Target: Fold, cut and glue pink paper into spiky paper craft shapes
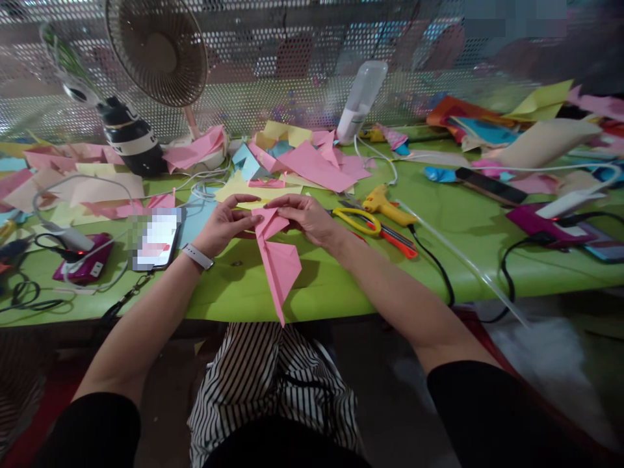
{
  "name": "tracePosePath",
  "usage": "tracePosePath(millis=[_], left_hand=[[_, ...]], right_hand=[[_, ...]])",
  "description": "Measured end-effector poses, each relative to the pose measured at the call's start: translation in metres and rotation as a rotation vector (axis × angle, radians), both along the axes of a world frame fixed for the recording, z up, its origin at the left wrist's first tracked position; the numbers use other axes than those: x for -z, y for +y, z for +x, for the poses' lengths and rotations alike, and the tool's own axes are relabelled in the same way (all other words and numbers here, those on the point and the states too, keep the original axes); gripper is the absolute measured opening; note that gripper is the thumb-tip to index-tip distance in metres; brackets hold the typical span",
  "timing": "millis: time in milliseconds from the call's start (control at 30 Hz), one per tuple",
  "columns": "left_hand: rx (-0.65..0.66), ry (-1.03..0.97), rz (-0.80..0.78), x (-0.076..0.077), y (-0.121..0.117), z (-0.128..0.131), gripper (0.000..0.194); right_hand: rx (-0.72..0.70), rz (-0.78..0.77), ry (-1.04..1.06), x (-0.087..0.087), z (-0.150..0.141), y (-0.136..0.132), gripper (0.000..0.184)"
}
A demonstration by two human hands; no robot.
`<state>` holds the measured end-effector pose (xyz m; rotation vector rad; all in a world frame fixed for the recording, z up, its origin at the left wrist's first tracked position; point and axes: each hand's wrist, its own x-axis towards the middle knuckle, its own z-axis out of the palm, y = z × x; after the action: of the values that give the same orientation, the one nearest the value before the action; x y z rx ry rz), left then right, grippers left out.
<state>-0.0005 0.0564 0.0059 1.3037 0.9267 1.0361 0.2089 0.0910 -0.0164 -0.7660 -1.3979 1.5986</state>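
A folded pink paper shape (pixel 279 260) hangs over the near edge of the green table (pixel 468 227), its pointed tip toward me. My left hand (pixel 225 222) pinches its upper left part, fingers closed on the paper. My right hand (pixel 302 216) grips the upper right part the same way. A white watch band sits on my left wrist.
Yellow-handled scissors (pixel 353 220), a yellow glue gun (pixel 385 205) and an orange cutter (pixel 397 239) lie right of my hands. A phone (pixel 156 239) lies to the left. Loose pink, yellow and blue sheets (pixel 312 162), a fan (pixel 158 49), a bottle (pixel 361 97) and cables crowd the back.
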Motion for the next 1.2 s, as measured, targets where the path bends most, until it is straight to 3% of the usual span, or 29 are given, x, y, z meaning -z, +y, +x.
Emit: tracePosePath(millis=[267, 533, 867, 1200], left_hand=[[0.011, 0.062, -0.09, -0.0058, -0.0034, 0.0006, 0.074], [-0.001, 0.016, -0.093, -0.006, -0.0029, 0.0006, 0.078], [-0.011, 0.026, -0.067, -0.0003, 0.0004, -0.0009, 0.049], [0.002, 0.047, -0.041, -0.003, -0.0018, 0.0008, 0.047]], right_hand=[[0.03, 0.012, -0.005, -0.0031, -0.0016, -0.0007, 0.031], [0.041, -0.061, -0.033, -0.0096, 0.0005, -0.0033, 0.029], [0.006, -0.005, 0.004, -0.0035, -0.0006, 0.0003, 0.034], [0.012, 0.008, -0.014, -0.0051, -0.0014, -0.0001, 0.033]])
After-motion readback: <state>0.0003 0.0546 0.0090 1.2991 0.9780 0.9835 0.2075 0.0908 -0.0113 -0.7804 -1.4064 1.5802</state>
